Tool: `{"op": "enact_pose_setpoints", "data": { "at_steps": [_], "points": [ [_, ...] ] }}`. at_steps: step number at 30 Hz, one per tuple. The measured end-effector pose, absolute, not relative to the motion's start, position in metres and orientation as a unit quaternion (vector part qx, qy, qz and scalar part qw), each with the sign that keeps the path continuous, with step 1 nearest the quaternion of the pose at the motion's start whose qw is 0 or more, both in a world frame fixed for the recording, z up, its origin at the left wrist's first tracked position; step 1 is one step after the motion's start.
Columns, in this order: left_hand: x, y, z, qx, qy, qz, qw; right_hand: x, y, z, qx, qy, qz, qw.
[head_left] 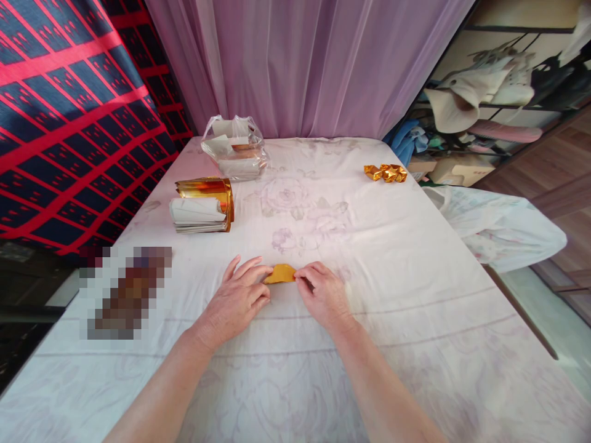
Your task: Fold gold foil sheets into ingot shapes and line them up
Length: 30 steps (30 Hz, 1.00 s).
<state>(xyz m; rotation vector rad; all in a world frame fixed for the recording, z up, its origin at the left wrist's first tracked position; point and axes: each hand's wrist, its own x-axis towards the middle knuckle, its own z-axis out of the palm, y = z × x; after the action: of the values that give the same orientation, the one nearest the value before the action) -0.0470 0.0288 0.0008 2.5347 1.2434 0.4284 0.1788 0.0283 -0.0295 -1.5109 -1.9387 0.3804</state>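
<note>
Between my two hands, low over the flowered cloth, is a small folded piece of gold paper (281, 274). My left hand (237, 292) pinches its left end between thumb and forefinger, the other fingers spread out. At the right end, my right hand (324, 293) grips it with its fingertips, the fingers curled. A stack of gold and white paper sheets (203, 206), bent over, stands to the far left of the hands. Several shiny folded gold paper pieces (385, 173) lie together at the back right of the table.
A clear plastic bag (235, 147) with more paper stands at the back left of the cloth-covered table (415, 283). A blurred-out object (129, 295) lies at the left. Purple curtains (295, 67) hang behind. Beyond the right edge are a white bag (503, 227) and loaded shelves.
</note>
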Motion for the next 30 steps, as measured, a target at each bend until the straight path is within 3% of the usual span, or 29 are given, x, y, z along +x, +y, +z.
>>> {"op": "enact_pose_setpoints", "data": {
  "at_steps": [9,15,21,23,28,30],
  "points": [
    [-0.068,0.041,-0.001,0.837,0.494,0.214,0.096,0.179,0.029,-0.028,-0.584,-0.733,0.156,0.311],
    [-0.055,0.033,-0.002,0.871,0.435,0.178,0.143,0.179,0.029,-0.028,-0.585,-0.735,0.151,0.309],
    [-0.089,0.054,0.003,0.732,0.57,0.372,0.0,0.178,0.03,-0.029,-0.589,-0.735,0.152,0.3],
    [-0.096,0.056,0.004,0.693,0.61,0.381,-0.042,0.178,0.029,-0.029,-0.592,-0.733,0.151,0.299],
    [-0.072,0.039,0.001,0.864,0.446,0.171,0.158,0.178,0.029,-0.029,-0.589,-0.732,0.153,0.306],
    [-0.061,0.033,0.0,0.871,0.428,0.147,0.194,0.179,0.029,-0.028,-0.587,-0.734,0.155,0.304]
  ]
}}
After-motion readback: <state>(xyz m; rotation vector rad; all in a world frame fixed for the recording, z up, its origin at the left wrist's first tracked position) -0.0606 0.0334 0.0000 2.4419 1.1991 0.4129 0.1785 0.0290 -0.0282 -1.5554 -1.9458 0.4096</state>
